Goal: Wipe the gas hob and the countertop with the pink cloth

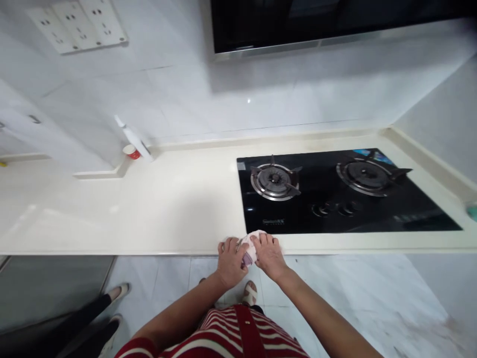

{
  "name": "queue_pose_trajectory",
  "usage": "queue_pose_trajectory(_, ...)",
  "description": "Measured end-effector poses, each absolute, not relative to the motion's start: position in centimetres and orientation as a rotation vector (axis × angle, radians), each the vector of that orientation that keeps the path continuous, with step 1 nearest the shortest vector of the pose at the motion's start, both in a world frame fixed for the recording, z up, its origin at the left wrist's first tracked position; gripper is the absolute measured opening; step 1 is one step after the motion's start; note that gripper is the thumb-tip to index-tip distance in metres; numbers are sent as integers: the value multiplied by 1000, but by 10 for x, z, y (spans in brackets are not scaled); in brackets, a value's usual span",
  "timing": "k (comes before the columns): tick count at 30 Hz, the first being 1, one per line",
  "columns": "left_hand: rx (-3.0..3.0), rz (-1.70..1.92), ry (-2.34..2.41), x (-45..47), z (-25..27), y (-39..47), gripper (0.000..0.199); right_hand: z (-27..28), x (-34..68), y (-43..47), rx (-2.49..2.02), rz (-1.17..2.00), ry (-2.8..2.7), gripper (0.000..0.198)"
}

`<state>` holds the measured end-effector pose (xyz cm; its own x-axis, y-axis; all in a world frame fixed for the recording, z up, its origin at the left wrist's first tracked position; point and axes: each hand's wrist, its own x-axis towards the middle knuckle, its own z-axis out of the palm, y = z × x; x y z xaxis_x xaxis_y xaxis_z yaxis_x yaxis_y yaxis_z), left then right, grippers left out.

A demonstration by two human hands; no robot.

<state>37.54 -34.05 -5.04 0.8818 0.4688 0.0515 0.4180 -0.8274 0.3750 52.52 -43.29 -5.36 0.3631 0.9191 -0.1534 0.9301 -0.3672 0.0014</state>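
Counter [179,199]: cream, bears 2-burner stove [311,186]
Left hand [230,263]: grips cloth [250,252] at front edge
Right hand [269,253]: grips same cloth near stove

At the front edge of the pale tabletop [179,199], the left hand [230,263] and right hand [271,254] hold a bunched pinkish cloth [250,252] between them, just beside the near left corner of a black two-burner gas hob [305,219]. Well to the left, a red-and-white cup [131,152] sits near the wall beside a slim white object [134,140] (its kind is hard to tell), below a socket panel [76,26].
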Motion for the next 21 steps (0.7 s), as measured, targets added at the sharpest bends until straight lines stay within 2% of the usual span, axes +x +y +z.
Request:
queue_pose_trajectory(9,2679,267,959,262,-59,-275,63,-55,423,-345,2403,-137,1959,81)
queue_pose_trajectory(21,2639,328,1463,120,-63,-189,63,-55,282,-216,2269,-274,2258,80)
